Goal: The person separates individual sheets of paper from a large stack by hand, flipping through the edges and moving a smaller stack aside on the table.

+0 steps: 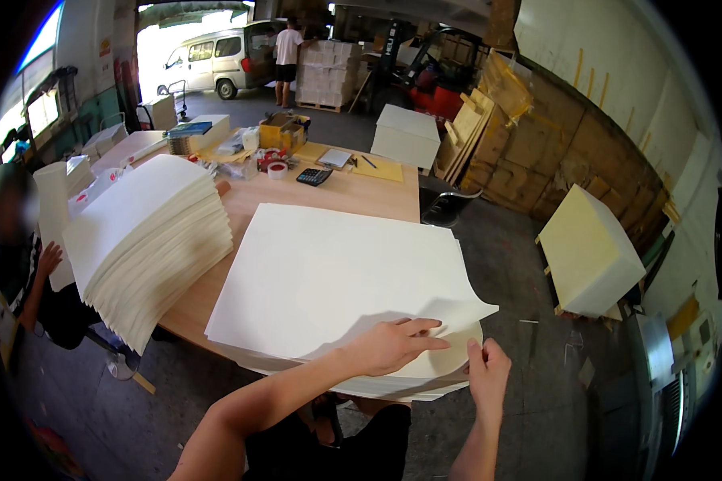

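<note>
A broad stack of large white paper sheets (pixel 337 264) lies on the table in front of me. Its near right corner is curled up, the top sheet standing apart from a creamier sheet beneath. My left hand (pixel 393 346) reaches across the near edge of the stack, fingers stretched out and apart by the raised corner, holding nothing. At the near right corner, my right hand (pixel 489 370) is closed, thumb against bent fingers, pinching the edge of the paper. How many sheets are in that pinch is hidden.
Left of my stack, a fanned paper pile (pixel 152 232) overhangs the table (pixel 361 202); a seated person (pixel 28 264) is beside it. A calculator (pixel 314 176) and tape roll (pixel 277 170) lie farther back. A wrapped pallet stack (pixel 590 248) stands right; a forklift (pixel 437 80) is behind.
</note>
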`<state>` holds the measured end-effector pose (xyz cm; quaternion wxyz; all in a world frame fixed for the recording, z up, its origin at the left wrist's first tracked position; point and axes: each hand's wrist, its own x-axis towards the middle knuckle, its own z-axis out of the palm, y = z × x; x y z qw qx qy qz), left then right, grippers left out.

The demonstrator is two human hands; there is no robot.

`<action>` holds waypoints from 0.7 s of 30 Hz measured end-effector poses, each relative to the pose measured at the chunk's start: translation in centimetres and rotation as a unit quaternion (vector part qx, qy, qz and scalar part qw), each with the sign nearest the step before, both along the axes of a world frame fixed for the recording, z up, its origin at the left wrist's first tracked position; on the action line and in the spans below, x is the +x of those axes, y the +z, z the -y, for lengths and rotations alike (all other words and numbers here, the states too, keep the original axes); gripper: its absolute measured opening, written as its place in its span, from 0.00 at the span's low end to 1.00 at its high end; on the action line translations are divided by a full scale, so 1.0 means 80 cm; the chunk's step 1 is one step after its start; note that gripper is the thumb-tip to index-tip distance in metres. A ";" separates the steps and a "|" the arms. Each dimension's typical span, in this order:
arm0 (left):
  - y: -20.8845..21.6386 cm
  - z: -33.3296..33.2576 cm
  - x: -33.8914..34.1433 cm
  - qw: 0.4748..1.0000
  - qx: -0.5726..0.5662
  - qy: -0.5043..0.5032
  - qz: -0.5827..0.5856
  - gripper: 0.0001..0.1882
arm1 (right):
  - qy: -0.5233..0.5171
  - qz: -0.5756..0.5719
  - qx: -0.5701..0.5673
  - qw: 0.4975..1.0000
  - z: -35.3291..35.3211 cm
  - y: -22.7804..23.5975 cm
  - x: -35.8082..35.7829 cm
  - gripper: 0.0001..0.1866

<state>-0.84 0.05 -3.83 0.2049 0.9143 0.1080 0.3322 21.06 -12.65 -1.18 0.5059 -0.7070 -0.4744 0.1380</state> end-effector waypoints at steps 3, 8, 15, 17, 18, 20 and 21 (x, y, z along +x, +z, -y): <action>-0.005 -0.003 0.002 0.996 -0.063 -0.015 0.057 0.15 | 0.052 -0.327 0.119 0.936 -0.011 -0.009 0.006 0.21; 0.001 -0.004 0.001 0.995 -0.090 -0.002 0.042 0.12 | 0.018 -0.240 0.031 0.970 -0.012 -0.007 0.003 0.22; 0.003 -0.003 0.005 0.995 -0.097 -0.005 0.038 0.12 | 0.027 -0.196 0.044 0.979 -0.017 -0.003 0.002 0.20; 0.006 -0.002 0.007 0.994 -0.102 -0.006 0.034 0.12 | 0.037 -0.243 0.050 0.968 -0.014 0.003 0.004 0.20; 0.008 -0.002 0.007 0.994 -0.102 -0.004 0.030 0.12 | 0.029 -0.244 0.044 0.968 -0.013 0.008 0.002 0.21; 0.005 -0.003 0.003 0.994 -0.107 0.005 0.023 0.12 | 0.016 -0.248 0.032 0.968 -0.017 0.017 -0.008 0.24; 0.005 -0.004 0.001 0.994 -0.110 0.007 0.022 0.12 | 0.015 -0.167 0.037 0.985 -0.023 0.009 -0.007 0.23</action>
